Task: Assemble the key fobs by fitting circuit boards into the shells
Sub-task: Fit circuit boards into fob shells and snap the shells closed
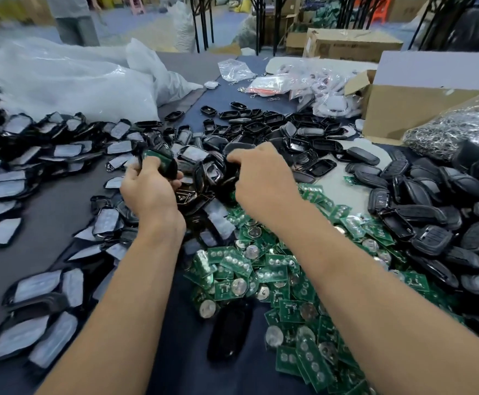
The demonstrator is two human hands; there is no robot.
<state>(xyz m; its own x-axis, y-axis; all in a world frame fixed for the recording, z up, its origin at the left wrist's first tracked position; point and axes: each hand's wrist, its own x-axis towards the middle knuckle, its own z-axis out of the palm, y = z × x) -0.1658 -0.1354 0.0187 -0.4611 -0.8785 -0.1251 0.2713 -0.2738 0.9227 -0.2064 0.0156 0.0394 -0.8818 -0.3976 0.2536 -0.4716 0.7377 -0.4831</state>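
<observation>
The left hand (147, 189) grips a black shell (170, 166) with a green board (153, 155) seated in it, thumb and fingers curled round its edges. Just right of it, the right hand (261, 178) is curled down over a second shell (211, 175) and pinches its top edge; the fingertips are hidden. Loose boards (261, 269) lie heaped under the right wrist and nearer. Filmed shells (19, 178) spread left of the left hand, black backs (432, 212) right of the right hand, empty shells (261, 122) beyond both, and a carton (403, 109) farther right
</observation>
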